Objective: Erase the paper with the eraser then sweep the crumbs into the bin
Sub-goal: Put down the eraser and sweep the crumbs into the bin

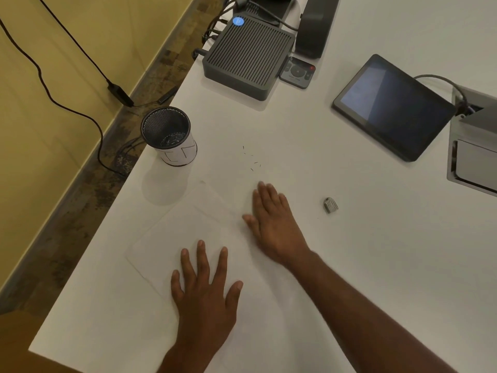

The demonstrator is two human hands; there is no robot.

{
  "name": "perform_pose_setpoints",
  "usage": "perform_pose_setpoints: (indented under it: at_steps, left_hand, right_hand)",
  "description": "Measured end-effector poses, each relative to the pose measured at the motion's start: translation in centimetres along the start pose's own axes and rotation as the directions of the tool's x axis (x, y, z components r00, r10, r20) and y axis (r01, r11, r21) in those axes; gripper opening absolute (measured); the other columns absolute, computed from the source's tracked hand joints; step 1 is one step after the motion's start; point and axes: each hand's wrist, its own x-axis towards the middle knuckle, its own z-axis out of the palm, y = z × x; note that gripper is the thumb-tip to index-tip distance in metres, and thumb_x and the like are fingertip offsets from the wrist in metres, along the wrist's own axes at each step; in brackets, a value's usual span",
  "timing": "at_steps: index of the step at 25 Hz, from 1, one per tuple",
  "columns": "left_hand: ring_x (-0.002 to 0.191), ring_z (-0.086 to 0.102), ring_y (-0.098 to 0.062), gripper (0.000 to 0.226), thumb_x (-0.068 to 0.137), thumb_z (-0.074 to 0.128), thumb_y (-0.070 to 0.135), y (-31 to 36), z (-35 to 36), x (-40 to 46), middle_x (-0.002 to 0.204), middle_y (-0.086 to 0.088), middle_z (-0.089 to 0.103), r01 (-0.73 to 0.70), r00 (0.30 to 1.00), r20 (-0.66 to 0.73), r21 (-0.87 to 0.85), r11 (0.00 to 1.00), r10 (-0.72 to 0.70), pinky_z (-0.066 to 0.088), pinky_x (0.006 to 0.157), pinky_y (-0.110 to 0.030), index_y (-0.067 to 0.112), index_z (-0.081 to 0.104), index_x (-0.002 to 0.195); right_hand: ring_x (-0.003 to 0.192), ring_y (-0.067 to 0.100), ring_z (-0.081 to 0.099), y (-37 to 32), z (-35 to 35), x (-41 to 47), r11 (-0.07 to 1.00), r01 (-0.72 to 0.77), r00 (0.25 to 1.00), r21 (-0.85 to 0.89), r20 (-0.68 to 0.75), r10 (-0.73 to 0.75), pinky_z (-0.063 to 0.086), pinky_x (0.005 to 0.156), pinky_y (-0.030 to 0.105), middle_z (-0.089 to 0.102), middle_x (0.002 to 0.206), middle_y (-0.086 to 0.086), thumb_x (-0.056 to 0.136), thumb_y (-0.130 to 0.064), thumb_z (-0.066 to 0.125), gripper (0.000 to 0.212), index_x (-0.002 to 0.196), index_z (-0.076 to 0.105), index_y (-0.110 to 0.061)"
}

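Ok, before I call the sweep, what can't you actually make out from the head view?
- Paper under the left hand: palm hides any leftover marks.
- Crumbs beyond the right hand: too small to count.
- Bin: contents unclear in its dark mesh.
- Eraser: too small to judge wear.

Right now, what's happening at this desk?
A person presses the left hand flat on the paper. The right hand, fingers straight, rests at the paper's far corner, just short of the crumbs. The eraser lies loose to the right. The bin stands at the table's left edge.
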Motion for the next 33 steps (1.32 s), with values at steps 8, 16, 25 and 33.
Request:
perform_pose_setpoints:
  at_steps: [8,16,25,33]
  left_hand:
    - [0.149,0.015,-0.046,0.071,0.091,0.032,0.062,1.1,0.0,-0.4,0.164,-0.017,0.019,0.055,0.998,0.022,-0.013,0.998,-0.055,0.024,0.104,-0.065,0.029,0.029,0.154]
    - [0.145,0.023,-0.05,0.074,0.091,0.022,0.069,1.6,-0.3,0.0,0.16,-0.021,0.028,0.076,0.996,0.048,-0.022,0.997,-0.074,0.03,0.1,-0.068,0.027,0.034,0.15]
    - [0.145,0.027,-0.043,0.069,0.095,0.003,0.057,1.9,0.5,0.4,0.162,-0.003,0.022,-0.041,0.994,0.098,0.003,0.999,0.041,0.006,0.115,-0.054,0.029,0.041,0.146]
    - [0.142,0.03,-0.045,0.067,0.096,0.011,0.058,1.8,0.8,1.4,0.16,-0.006,0.031,-0.103,0.993,0.057,0.009,0.995,0.102,0.025,0.1,-0.059,0.024,0.046,0.142]
  right_hand:
    - [0.148,0.027,-0.004,-2.5,0.9,-6.7,0.908,-0.413,0.901,0.067,-0.115,0.418,-0.001,0.12,0.042,0.0,0.16,0.017,0.098,-0.055,0.01,0.076,0.152,0.008,-0.002]
    - [0.145,0.021,-0.02,-5.8,0.2,5.0,0.946,-0.28,0.954,0.163,-0.061,0.292,-0.011,0.118,0.039,-0.016,0.16,0.013,0.099,-0.055,0.015,0.076,0.152,-0.007,-0.004]
    - [0.137,0.029,-0.038,-7.4,2.8,-0.5,0.839,-0.536,0.843,0.097,-0.004,0.538,-0.013,0.117,0.047,-0.036,0.15,0.018,0.093,-0.066,0.006,0.088,0.146,-0.023,-0.002]
    - [0.145,0.024,-0.023,-7.2,0.2,4.0,0.878,-0.417,0.872,0.236,-0.167,0.459,-0.012,0.118,0.042,-0.019,0.158,0.014,0.097,-0.061,0.014,0.083,0.152,-0.007,-0.003]
